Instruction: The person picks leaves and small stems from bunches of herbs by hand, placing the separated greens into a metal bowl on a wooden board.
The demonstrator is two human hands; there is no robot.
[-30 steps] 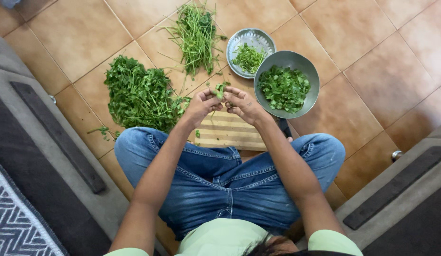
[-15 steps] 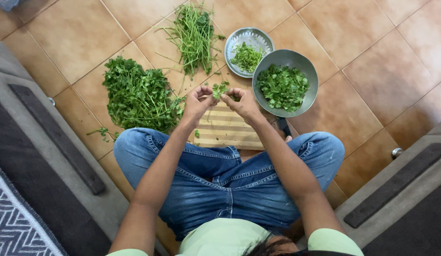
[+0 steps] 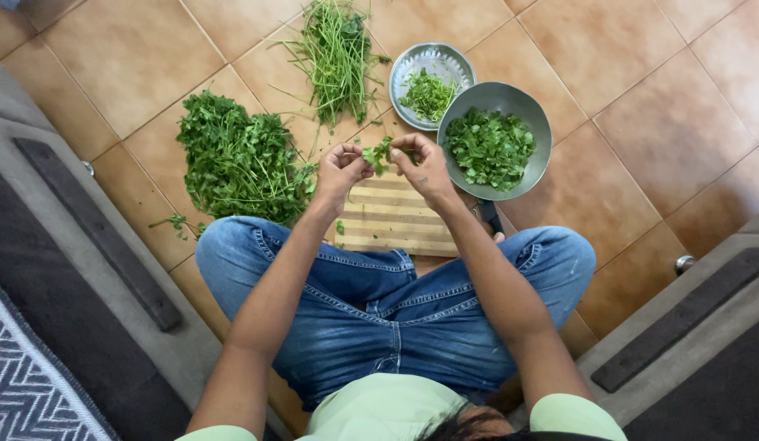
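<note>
Herb sprig [image 3: 378, 153], one small green piece, is pinched between the fingertips of the left hand [image 3: 340, 170] and the right hand [image 3: 426, 169], both closed on it and held close together above the far edge of one striped wooden cutting board [image 3: 393, 219] laid on the tiled floor [image 3: 641, 106]. Two round metal vessels are counted just beyond the right hand: one bowl [image 3: 495, 140] filled with picked leaves and one smaller plate [image 3: 431, 84] touching it, holding a few bits. Two loose heaps are seen on the floor, one leafy bunch [image 3: 239, 160] beside the left hand and one pile of stems [image 3: 336, 53] farther off.
</note>
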